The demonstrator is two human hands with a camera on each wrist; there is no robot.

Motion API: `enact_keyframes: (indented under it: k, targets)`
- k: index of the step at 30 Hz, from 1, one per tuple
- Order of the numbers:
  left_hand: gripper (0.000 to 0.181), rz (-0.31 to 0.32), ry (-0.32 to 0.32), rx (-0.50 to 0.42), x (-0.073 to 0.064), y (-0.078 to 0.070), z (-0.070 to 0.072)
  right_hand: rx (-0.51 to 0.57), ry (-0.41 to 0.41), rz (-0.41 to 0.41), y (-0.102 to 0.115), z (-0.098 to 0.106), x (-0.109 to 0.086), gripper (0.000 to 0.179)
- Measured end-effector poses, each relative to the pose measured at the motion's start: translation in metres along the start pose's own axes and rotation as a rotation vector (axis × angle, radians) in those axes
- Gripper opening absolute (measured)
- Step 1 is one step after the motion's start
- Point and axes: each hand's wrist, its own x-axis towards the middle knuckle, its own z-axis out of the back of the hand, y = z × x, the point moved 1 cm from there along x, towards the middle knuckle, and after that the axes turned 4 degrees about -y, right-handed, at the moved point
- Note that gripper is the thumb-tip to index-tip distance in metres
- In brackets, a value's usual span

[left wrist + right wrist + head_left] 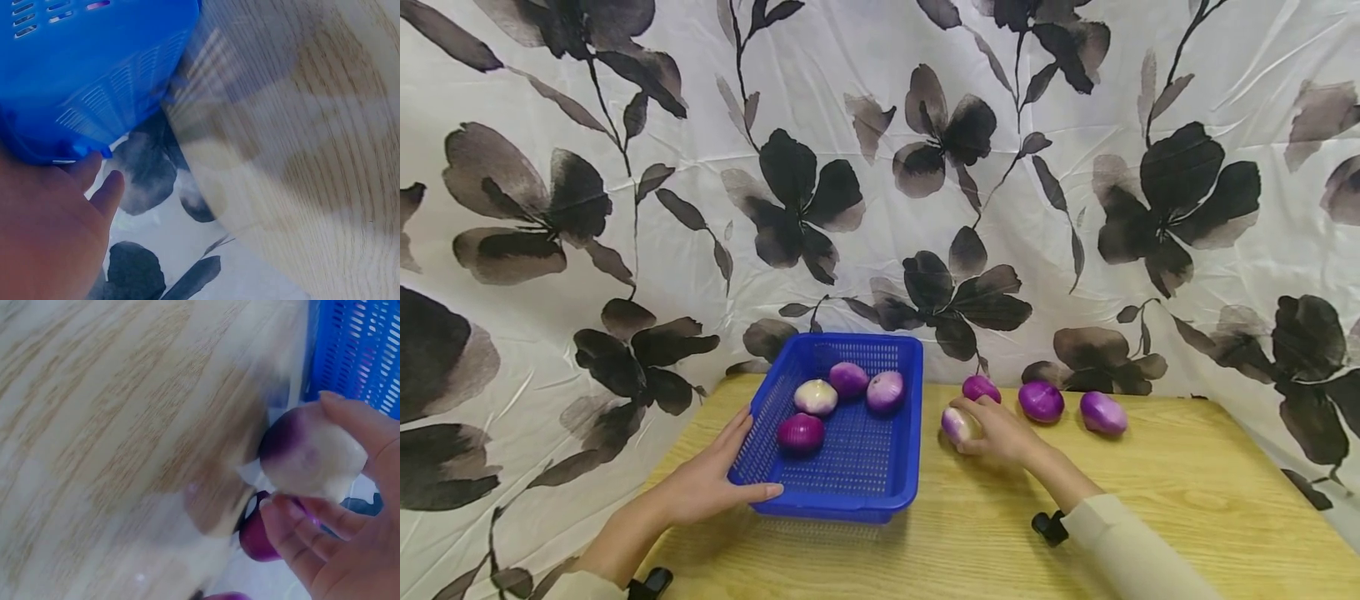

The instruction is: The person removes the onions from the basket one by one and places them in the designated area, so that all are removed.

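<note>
A blue perforated plastic basket stands on the wooden table with several onions inside, among them a dark purple onion and a whitish onion. My left hand rests at the basket's left side, thumb on the near rim and fingers along the outer wall. To the right of the basket, my right hand grips a white-and-purple onion between thumb and fingers. Just behind that hand lies a purple onion, partly hidden in the right wrist view.
Two more purple onions, a darker onion and a paler onion, lie to the right on the wooden table. A floral cloth hangs behind the table's back edge and along the left side.
</note>
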Motion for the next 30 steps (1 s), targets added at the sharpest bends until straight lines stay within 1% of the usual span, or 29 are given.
enact_keyframes:
  k: [3, 5, 9, 12, 19, 24, 30]
  targets:
    - [0.122, 0.000, 0.001, -0.002, 0.000, 0.000, 0.000, -0.055, 0.028, -0.041, 0.001, -0.001, -0.001, 0.066]
    - [0.122, 0.005, 0.005, -0.001, -0.001, 0.000, -0.001, -0.071, 0.044, -0.052, 0.002, -0.002, -0.003, 0.069]
    - [0.121, 0.006, 0.007, 0.003, -0.002, 0.001, -0.002, -0.063, 0.056, -0.067, 0.001, -0.003, -0.006, 0.072]
    - [0.122, 0.009, 0.010, -0.002, -0.002, 0.001, -0.002, -0.037, 0.057, -0.074, -0.001, -0.002, -0.009, 0.074]
    - [0.123, 0.007, 0.004, 0.010, 0.000, 0.004, -0.003, -0.046, 0.051, -0.083, -0.002, 0.007, -0.012, 0.075]
    - [0.122, 0.003, 0.000, 0.005, 0.000, 0.004, -0.002, -0.054, 0.051, -0.068, 0.001, 0.014, -0.013, 0.072]
    - [0.123, 0.013, 0.004, 0.013, 0.001, 0.001, 0.000, -0.063, 0.029, -0.006, 0.012, 0.026, -0.009, 0.066]
